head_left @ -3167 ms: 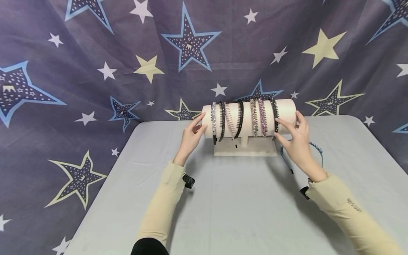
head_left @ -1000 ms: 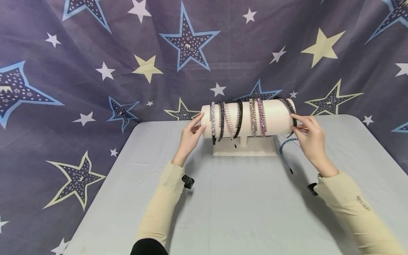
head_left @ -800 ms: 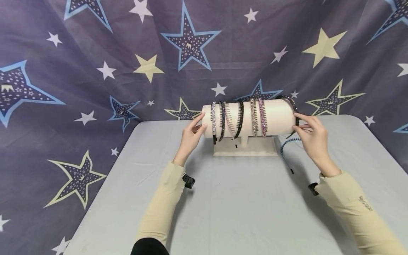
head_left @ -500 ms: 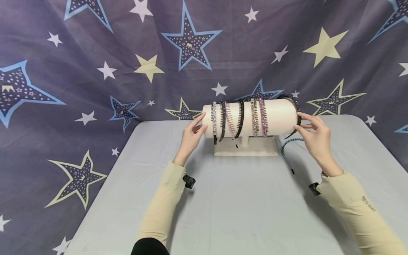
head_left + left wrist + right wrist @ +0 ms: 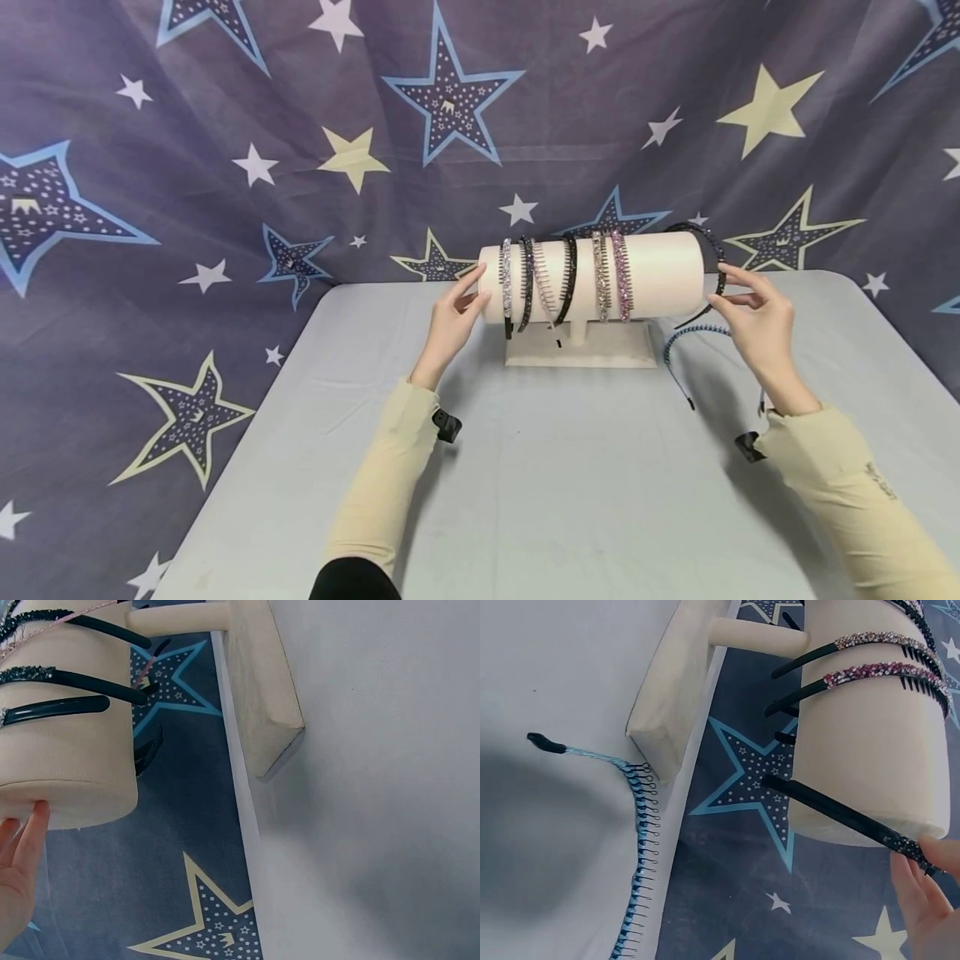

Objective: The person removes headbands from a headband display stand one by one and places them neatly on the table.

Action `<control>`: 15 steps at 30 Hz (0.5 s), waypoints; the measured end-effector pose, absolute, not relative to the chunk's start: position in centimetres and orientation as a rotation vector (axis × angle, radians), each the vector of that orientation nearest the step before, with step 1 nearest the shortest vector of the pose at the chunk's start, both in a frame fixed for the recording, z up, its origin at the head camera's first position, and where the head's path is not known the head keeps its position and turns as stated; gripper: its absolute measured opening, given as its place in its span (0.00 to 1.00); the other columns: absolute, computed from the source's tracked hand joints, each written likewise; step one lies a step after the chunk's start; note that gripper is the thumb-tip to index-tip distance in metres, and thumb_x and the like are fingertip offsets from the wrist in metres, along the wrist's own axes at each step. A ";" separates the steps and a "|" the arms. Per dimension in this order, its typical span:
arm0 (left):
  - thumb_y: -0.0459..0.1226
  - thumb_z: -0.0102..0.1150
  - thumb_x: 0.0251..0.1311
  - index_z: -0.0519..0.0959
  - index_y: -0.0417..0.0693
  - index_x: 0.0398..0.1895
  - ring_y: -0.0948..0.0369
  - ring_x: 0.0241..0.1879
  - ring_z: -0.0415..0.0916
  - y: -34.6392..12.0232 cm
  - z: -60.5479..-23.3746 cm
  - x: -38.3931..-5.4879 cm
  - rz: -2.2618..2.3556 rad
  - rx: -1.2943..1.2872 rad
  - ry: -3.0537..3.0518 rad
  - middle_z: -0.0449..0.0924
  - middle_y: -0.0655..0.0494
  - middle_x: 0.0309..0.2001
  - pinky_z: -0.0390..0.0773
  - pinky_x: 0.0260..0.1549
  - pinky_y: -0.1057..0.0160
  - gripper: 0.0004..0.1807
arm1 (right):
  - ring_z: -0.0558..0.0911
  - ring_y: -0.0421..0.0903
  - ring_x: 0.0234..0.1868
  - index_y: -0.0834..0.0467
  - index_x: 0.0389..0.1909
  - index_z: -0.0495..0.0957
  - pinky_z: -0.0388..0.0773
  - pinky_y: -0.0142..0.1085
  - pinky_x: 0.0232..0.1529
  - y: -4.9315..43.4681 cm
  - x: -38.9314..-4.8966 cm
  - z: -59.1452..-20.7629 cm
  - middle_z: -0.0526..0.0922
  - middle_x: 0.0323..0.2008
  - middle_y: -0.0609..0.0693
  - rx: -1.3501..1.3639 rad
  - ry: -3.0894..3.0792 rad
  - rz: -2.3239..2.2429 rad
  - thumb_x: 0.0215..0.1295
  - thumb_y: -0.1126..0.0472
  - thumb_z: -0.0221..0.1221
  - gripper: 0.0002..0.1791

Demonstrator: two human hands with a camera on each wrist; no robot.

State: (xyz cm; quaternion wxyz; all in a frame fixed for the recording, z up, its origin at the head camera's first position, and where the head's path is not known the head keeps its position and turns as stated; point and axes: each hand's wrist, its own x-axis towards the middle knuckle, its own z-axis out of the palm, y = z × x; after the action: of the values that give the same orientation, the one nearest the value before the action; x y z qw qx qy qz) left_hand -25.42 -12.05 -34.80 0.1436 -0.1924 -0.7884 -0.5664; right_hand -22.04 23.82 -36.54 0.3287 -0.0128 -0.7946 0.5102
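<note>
A cream cylindrical display roll (image 5: 663, 275) on a flat-based stand (image 5: 577, 350) bears several beaded, toothed headbands, among them a pink one (image 5: 622, 275) and a silver one (image 5: 506, 283). My left hand (image 5: 446, 329) touches the roll's left end with fairly straight fingers; the left wrist view shows the fingertips (image 5: 39, 814) against the end face. With thumb and fingers, my right hand (image 5: 761, 325) pinches a black headband (image 5: 716, 250) just off the roll's right end. The right wrist view shows that headband's smooth arm (image 5: 832, 810) slanting past the end.
A blue headband (image 5: 693, 329) lies on the grey-white table (image 5: 525, 483) right of the stand, partly hidden by my right hand. Behind the table hangs a dark star-patterned cloth (image 5: 315, 208).
My right hand has moved rightward, drawing the black headband along the roll and past its right end. My left hand stays at the left end.
</note>
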 end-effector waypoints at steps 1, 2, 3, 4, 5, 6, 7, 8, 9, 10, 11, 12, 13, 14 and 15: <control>0.29 0.51 0.59 0.66 0.37 0.58 0.48 0.53 0.68 -12.0 -34.8 -25.4 -1.633 -0.557 -2.271 0.63 0.44 0.60 0.72 0.52 0.60 0.22 | 0.74 0.21 0.26 0.59 0.49 0.76 0.71 0.13 0.28 23.9 -22.1 -36.6 0.73 0.36 0.36 -0.053 -2.080 1.336 0.48 0.74 0.62 0.23; 0.29 0.51 0.59 0.66 0.37 0.58 0.48 0.53 0.68 -12.0 -34.8 -25.5 -1.632 -0.560 -2.268 0.63 0.44 0.60 0.72 0.52 0.60 0.22 | 0.73 0.21 0.26 0.58 0.49 0.76 0.71 0.13 0.27 24.1 -22.2 -36.7 0.73 0.36 0.37 -0.075 -2.083 1.340 0.48 0.73 0.62 0.24; 0.29 0.51 0.59 0.66 0.37 0.58 0.48 0.53 0.68 -12.0 -34.8 -25.5 -1.632 -0.561 -2.265 0.63 0.44 0.60 0.72 0.52 0.59 0.22 | 0.73 0.21 0.26 0.57 0.50 0.76 0.71 0.13 0.28 24.2 -22.2 -36.8 0.74 0.37 0.37 -0.096 -2.088 1.337 0.49 0.73 0.62 0.24; 0.29 0.51 0.59 0.66 0.37 0.58 0.48 0.53 0.69 -12.0 -34.8 -25.5 -1.633 -0.562 -2.264 0.63 0.44 0.60 0.73 0.52 0.59 0.22 | 0.73 0.21 0.26 0.57 0.50 0.76 0.70 0.12 0.27 24.3 -22.3 -36.8 0.74 0.37 0.38 -0.117 -2.094 1.338 0.49 0.72 0.62 0.24; 0.29 0.51 0.58 0.66 0.37 0.58 0.48 0.53 0.69 -12.0 -34.9 -25.5 -1.635 -0.562 -2.263 0.63 0.44 0.60 0.73 0.52 0.60 0.22 | 0.73 0.21 0.26 0.56 0.50 0.75 0.70 0.12 0.27 24.5 -22.3 -36.8 0.74 0.38 0.38 -0.134 -2.099 1.339 0.50 0.71 0.62 0.24; 0.29 0.51 0.58 0.66 0.37 0.58 0.48 0.53 0.69 -12.0 -34.9 -25.5 -1.634 -0.564 -2.263 0.63 0.44 0.60 0.73 0.52 0.60 0.22 | 0.73 0.21 0.26 0.56 0.51 0.75 0.70 0.12 0.27 24.6 -22.3 -36.8 0.74 0.38 0.38 -0.145 -2.101 1.339 0.50 0.71 0.62 0.24; 0.29 0.51 0.58 0.66 0.37 0.58 0.48 0.52 0.69 -12.0 -34.9 -25.5 -1.637 -0.564 -2.262 0.63 0.44 0.60 0.73 0.51 0.61 0.22 | 0.73 0.20 0.26 0.55 0.51 0.75 0.70 0.12 0.27 24.7 -22.3 -36.8 0.74 0.38 0.39 -0.157 -2.106 1.336 0.50 0.71 0.62 0.24; 0.29 0.51 0.58 0.66 0.37 0.58 0.48 0.52 0.69 -12.0 -34.9 -25.5 -1.641 -0.564 -2.263 0.63 0.44 0.60 0.73 0.51 0.62 0.22 | 0.73 0.20 0.26 0.55 0.51 0.75 0.70 0.12 0.27 24.8 -22.3 -36.8 0.74 0.38 0.39 -0.164 -2.110 1.334 0.50 0.71 0.61 0.24; 0.29 0.51 0.59 0.66 0.37 0.58 0.47 0.52 0.69 -12.0 -34.9 -25.5 -1.647 -0.561 -2.262 0.63 0.44 0.60 0.73 0.51 0.63 0.22 | 0.72 0.20 0.26 0.55 0.51 0.75 0.69 0.12 0.26 24.9 -22.2 -36.8 0.74 0.39 0.39 -0.172 -2.115 1.332 0.50 0.70 0.61 0.24; 0.29 0.51 0.59 0.66 0.38 0.58 0.47 0.52 0.69 -12.0 -34.9 -25.5 -1.647 -0.562 -2.262 0.63 0.44 0.60 0.73 0.51 0.63 0.22 | 0.72 0.20 0.26 0.55 0.51 0.75 0.69 0.12 0.26 25.0 -22.2 -36.8 0.74 0.38 0.38 -0.180 -2.118 1.335 0.51 0.70 0.61 0.24; 0.29 0.51 0.59 0.66 0.38 0.58 0.47 0.52 0.69 -12.0 -34.9 -25.5 -1.650 -0.562 -2.259 0.63 0.44 0.61 0.73 0.51 0.63 0.22 | 0.72 0.20 0.26 0.54 0.52 0.75 0.69 0.12 0.26 25.1 -22.1 -36.8 0.74 0.38 0.37 -0.187 -2.121 1.336 0.51 0.70 0.61 0.24; 0.29 0.51 0.59 0.66 0.38 0.58 0.47 0.52 0.69 -12.0 -34.9 -25.5 -1.651 -0.564 -2.257 0.63 0.44 0.60 0.73 0.51 0.62 0.22 | 0.72 0.20 0.26 0.54 0.52 0.75 0.69 0.12 0.26 25.2 -22.1 -36.8 0.73 0.38 0.37 -0.194 -2.125 1.335 0.51 0.70 0.61 0.24; 0.29 0.51 0.59 0.66 0.38 0.58 0.48 0.53 0.69 -12.0 -34.9 -25.6 -1.652 -0.565 -2.254 0.63 0.44 0.60 0.73 0.51 0.62 0.22 | 0.72 0.20 0.26 0.54 0.52 0.75 0.69 0.11 0.26 25.4 -22.1 -36.8 0.73 0.37 0.35 -0.200 -2.123 1.337 0.51 0.70 0.61 0.24; 0.29 0.51 0.58 0.66 0.38 0.58 0.48 0.52 0.69 -12.0 -34.9 -25.6 -1.652 -0.565 -2.253 0.63 0.44 0.60 0.73 0.51 0.61 0.22 | 0.72 0.20 0.26 0.54 0.52 0.75 0.69 0.11 0.26 25.5 -22.1 -36.8 0.72 0.37 0.35 -0.206 -2.121 1.347 0.51 0.70 0.61 0.24; 0.29 0.51 0.58 0.66 0.37 0.58 0.48 0.53 0.68 -12.1 -34.9 -25.6 -1.649 -0.567 -2.252 0.63 0.44 0.60 0.73 0.52 0.61 0.22 | 0.72 0.20 0.26 0.54 0.52 0.75 0.69 0.11 0.26 25.7 -22.1 -36.8 0.72 0.36 0.34 -0.215 -2.121 1.347 0.51 0.70 0.61 0.24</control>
State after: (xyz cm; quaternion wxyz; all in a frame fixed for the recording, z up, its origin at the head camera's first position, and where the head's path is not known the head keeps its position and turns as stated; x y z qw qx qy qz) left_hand -25.57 -12.06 -34.94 0.1461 -0.1970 -0.7821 -0.5728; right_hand -22.06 25.69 -36.84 0.3049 -0.0812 -0.8010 0.5088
